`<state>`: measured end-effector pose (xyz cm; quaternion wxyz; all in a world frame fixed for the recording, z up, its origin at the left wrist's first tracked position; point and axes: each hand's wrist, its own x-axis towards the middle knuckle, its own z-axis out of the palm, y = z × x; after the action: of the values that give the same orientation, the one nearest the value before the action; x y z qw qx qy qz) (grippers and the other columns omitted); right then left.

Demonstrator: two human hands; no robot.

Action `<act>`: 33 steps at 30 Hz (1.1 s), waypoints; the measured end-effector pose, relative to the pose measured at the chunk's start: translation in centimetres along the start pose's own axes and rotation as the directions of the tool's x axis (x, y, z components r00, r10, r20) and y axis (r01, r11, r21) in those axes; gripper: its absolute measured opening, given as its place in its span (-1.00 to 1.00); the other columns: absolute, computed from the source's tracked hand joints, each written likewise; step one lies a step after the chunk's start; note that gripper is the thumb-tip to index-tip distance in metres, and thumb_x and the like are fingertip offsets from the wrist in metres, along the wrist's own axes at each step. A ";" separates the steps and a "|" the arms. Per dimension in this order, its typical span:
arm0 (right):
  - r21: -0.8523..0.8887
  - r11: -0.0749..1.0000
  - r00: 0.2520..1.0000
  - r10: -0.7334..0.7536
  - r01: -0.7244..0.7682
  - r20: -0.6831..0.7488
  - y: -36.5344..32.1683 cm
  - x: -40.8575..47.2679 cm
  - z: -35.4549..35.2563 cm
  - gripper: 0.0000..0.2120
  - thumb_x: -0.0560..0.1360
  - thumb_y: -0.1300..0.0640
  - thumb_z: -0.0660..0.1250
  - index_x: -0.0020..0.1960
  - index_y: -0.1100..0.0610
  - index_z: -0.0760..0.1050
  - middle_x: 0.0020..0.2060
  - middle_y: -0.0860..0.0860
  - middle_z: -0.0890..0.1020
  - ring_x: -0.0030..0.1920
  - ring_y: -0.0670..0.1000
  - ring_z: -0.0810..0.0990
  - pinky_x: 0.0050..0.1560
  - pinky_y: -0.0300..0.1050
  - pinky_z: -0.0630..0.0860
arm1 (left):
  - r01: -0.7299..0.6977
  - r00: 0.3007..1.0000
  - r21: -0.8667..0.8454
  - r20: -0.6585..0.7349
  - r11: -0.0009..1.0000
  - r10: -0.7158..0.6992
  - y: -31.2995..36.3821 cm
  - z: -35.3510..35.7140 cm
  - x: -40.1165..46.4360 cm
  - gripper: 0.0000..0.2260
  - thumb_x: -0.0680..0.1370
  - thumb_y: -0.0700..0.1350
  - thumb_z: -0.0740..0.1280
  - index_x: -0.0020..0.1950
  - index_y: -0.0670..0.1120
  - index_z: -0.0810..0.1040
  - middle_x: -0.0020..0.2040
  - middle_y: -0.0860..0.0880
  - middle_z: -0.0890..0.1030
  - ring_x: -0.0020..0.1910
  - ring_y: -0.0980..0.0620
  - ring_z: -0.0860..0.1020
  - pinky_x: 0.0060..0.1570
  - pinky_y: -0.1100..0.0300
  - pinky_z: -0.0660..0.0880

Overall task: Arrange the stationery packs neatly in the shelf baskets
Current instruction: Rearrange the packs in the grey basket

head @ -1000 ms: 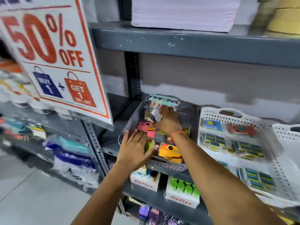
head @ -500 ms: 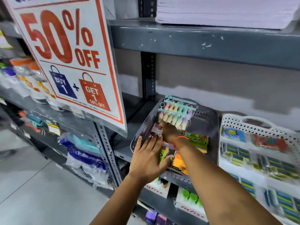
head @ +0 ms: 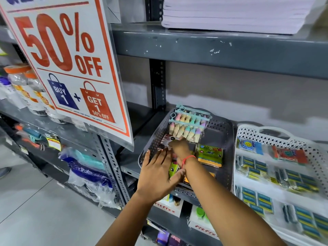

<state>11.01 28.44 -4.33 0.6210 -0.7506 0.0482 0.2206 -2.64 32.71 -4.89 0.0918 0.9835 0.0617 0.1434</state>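
Left hand (head: 157, 172) lies spread on the grey basket (head: 217, 134); right hand (head: 179, 145) seemingly pinches a pack (head: 165, 142).

This is a shop. A large promotional sign (head: 71, 68) reads "50% OFF" and "Buy 1 + Get 1", fixed to grey slotted-steel shelving (head: 213, 48). Perforated baskets (head: 229, 139) hold packaged stationery, boxed goods sit on the shelf below, and what look like jars (head: 23, 89), blurred, stand further left.
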 end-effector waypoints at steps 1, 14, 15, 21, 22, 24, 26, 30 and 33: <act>-0.012 1.000 1.000 0.002 -0.002 0.013 0.0 0.1 0.0 -0.67 0.48 0.34 0.18 0.23 0.21 0.30 -0.21 0.13 0.46 -0.28 0.05 0.49 -0.44 -0.18 0.48 | 0.000 1.000 -0.001 0.003 1.000 0.000 0.0 0.0 0.0 -0.19 0.42 0.39 -0.27 0.52 -0.03 0.15 0.52 -0.04 0.27 0.51 0.05 0.16 0.43 0.14 -0.29; -0.526 0.850 0.991 -0.057 -0.014 -0.118 1.2 2.0 -6.8 -0.83 0.57 0.29 0.11 -0.02 0.27 0.48 0.09 0.30 0.53 0.10 0.16 0.55 0.13 -0.28 0.53 | 0.010 0.998 -0.008 0.069 1.000 -0.010 -0.2 -0.1 0.0 -0.19 0.40 0.39 -0.31 0.55 0.00 -0.01 0.57 -0.01 0.10 0.54 0.09 0.00 0.41 0.11 -0.36; -0.574 0.819 0.988 -0.082 -0.007 -0.129 0.9 1.9 -6.7 -0.80 0.58 0.27 0.10 -0.13 0.25 0.46 -0.04 0.25 0.55 -0.01 0.12 0.55 0.13 -0.26 0.53 | 0.012 0.997 -0.008 0.074 1.000 -0.012 -0.2 -0.1 0.0 -0.19 0.39 0.39 -0.31 0.55 0.00 -0.02 0.57 -0.01 0.09 0.54 0.09 0.00 0.41 0.12 -0.37; -0.822 0.557 0.931 -0.350 0.116 -0.106 -0.1 3.6 -5.4 -0.66 0.52 0.29 0.12 0.27 0.24 0.44 0.42 0.27 0.23 0.41 0.29 0.24 0.40 0.09 0.28 | 0.011 0.994 -0.031 0.106 0.999 -0.008 -0.1 -0.2 0.1 -0.18 0.39 0.41 -0.31 0.55 0.01 -0.05 0.58 0.01 0.03 0.55 0.09 -0.06 0.40 0.11 -0.40; -0.826 0.549 0.923 -0.370 0.126 -0.105 -0.2 4.0 -5.3 -0.67 0.52 0.32 0.11 0.25 0.25 0.45 0.43 0.28 0.20 0.38 0.31 0.29 0.36 0.09 0.33 | 0.013 0.994 -0.032 0.109 0.999 -0.010 -0.2 -0.3 0.0 -0.18 0.38 0.41 -0.31 0.55 0.01 -0.06 0.58 0.01 0.02 0.55 0.09 -0.06 0.40 0.11 -0.40; -0.832 0.536 0.910 -0.401 0.141 -0.105 0.1 4.2 -5.2 -0.67 0.52 0.34 0.11 0.24 0.26 0.45 0.45 0.29 0.15 0.34 0.34 0.35 0.32 0.09 0.38 | 0.017 0.994 -0.030 0.111 0.999 -0.014 -0.2 -0.3 0.0 -0.18 0.38 0.41 -0.31 0.55 0.01 -0.06 0.58 0.01 0.03 0.55 0.09 -0.06 0.40 0.11 -0.40; -0.838 0.526 0.895 -0.430 0.144 -0.116 0.0 4.4 -5.2 -0.68 0.52 0.32 0.12 0.25 0.26 0.44 0.43 0.29 0.17 0.29 0.35 0.39 0.29 0.09 0.41 | 0.017 0.993 -0.026 0.113 1.000 -0.014 -0.1 -0.3 -0.1 -0.18 0.38 0.41 -0.31 0.55 0.02 -0.05 0.58 0.01 0.04 0.55 0.09 -0.05 0.41 0.11 -0.40; -0.834 0.543 0.884 -0.432 0.098 -0.178 0.0 4.7 -5.2 -0.65 0.53 0.26 0.17 0.31 0.25 0.39 0.36 0.28 0.25 0.23 0.36 0.45 0.22 0.13 0.46 | 0.016 0.994 -0.028 0.112 0.999 -0.012 -0.1 -0.3 -0.1 -0.18 0.38 0.40 -0.30 0.55 0.02 -0.04 0.58 0.01 0.04 0.55 0.10 -0.05 0.41 0.11 -0.41; -0.831 0.552 0.888 -0.413 0.066 -0.204 0.2 4.7 -5.2 -0.62 0.55 0.23 0.16 0.35 0.25 0.34 0.36 0.28 0.26 0.26 0.35 0.43 0.24 0.13 0.46 | 0.014 0.994 -0.023 0.111 1.000 -0.011 -0.2 -0.3 -0.1 -0.18 0.39 0.40 -0.30 0.55 0.01 -0.03 0.58 0.00 0.04 0.55 0.09 -0.05 0.41 0.11 -0.41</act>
<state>16.62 24.35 -5.64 0.2161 -0.9752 -0.0439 -0.0188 -2.81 32.90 -4.68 0.1078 0.9883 0.0608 0.0887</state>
